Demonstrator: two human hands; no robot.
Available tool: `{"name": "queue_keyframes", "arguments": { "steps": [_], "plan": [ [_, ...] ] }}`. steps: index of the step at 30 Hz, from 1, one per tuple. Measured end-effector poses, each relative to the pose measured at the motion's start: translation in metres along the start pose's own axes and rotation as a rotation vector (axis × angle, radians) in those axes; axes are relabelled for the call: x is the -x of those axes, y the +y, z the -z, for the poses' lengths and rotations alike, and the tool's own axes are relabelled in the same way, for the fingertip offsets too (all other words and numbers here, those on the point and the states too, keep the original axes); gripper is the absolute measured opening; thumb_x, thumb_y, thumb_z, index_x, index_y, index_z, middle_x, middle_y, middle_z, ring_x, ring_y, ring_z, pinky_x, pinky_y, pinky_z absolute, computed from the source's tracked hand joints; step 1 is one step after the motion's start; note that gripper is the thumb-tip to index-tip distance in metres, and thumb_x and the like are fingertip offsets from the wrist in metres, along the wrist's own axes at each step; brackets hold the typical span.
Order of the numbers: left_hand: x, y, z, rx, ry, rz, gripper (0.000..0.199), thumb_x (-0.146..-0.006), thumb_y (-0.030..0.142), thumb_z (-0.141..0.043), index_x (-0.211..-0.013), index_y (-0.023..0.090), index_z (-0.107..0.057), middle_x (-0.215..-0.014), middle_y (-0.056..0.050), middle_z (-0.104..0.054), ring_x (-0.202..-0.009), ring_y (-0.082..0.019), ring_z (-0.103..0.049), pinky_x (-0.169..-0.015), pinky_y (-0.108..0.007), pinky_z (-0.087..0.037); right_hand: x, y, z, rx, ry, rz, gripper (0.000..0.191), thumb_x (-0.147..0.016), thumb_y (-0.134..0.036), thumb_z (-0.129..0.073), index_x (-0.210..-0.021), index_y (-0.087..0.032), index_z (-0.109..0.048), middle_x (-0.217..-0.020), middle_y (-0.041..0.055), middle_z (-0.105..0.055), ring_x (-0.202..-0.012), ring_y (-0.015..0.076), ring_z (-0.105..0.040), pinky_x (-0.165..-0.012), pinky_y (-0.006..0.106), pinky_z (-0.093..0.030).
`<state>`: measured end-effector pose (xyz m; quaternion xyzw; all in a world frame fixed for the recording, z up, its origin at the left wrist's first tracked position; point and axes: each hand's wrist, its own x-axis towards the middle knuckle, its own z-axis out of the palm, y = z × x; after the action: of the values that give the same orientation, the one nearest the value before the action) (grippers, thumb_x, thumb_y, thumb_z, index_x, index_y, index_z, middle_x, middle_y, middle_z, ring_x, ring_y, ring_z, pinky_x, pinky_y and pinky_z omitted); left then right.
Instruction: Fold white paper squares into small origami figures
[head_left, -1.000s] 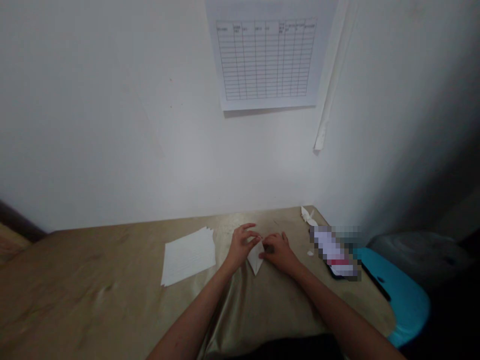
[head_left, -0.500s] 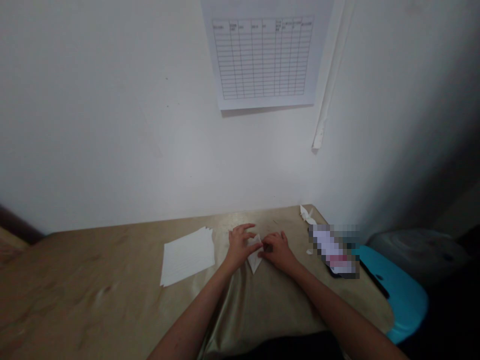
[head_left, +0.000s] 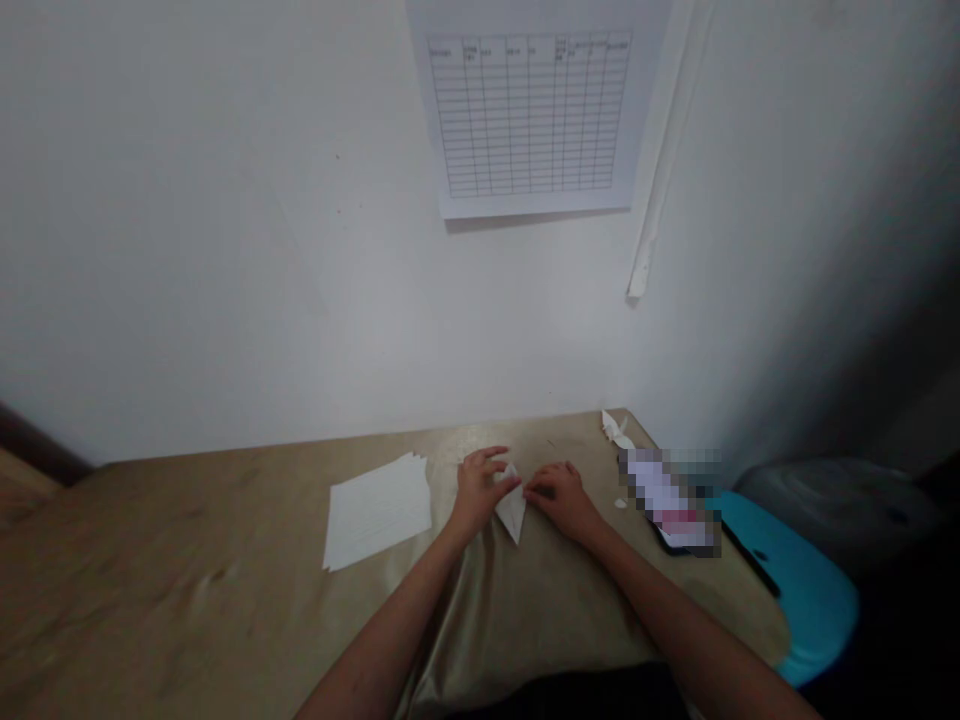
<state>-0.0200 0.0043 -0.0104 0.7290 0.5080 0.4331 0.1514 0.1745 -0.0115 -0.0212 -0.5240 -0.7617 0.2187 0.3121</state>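
Observation:
A small white folded paper, kite-shaped with a point toward me, lies on the cloth-covered table between my hands. My left hand holds it from the left, thumb across its upper part and fingers curved over the far side. At its right edge, the thumb and forefinger of my right hand are pinched together on the paper. The fingertips partly hide the paper's upper half.
A stack of white paper sheets lies left of my hands. Toward the right are a folded white paper figure, a paper scrap and a blurred-out phone-like object. A turquoise stool or chair stands beside the table; a wall rises behind.
The folded paper has turned slightly, its near point swinging to the right. My right fingers have shifted a little along its right edge, while my left hand stays nearly in place.

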Motion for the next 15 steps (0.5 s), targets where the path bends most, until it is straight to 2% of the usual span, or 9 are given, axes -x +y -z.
{"name": "queue_keyframes", "arguments": {
  "steps": [7, 15],
  "plan": [
    [0.0005, -0.0025, -0.0021, 0.065, -0.016, -0.009, 0.009, -0.073, 0.028, -0.079, -0.079, 0.025, -0.073, -0.119, -0.005, -0.072, -0.114, -0.024, -0.062, -0.104, -0.048, -0.043, 0.0017, -0.0022, 0.0012, 0.015, 0.013, 0.02, 0.01, -0.084, -0.033, -0.069, -0.088, -0.027, -0.076, -0.102, 0.0029, -0.072, -0.111, 0.0243, -0.058, -0.112, 0.051, -0.018],
    [0.0007, -0.0042, -0.002, 0.099, 0.001, -0.017, 0.007, -0.075, 0.027, -0.077, -0.079, 0.024, -0.071, -0.12, -0.005, -0.072, -0.115, -0.023, -0.061, -0.104, -0.046, -0.043, -0.0007, 0.0046, -0.0013, -0.002, 0.05, 0.076, 0.006, -0.082, -0.03, -0.071, -0.083, -0.026, -0.074, -0.101, 0.0033, -0.071, -0.108, 0.0232, -0.057, -0.108, 0.044, -0.026]
  ]
}}
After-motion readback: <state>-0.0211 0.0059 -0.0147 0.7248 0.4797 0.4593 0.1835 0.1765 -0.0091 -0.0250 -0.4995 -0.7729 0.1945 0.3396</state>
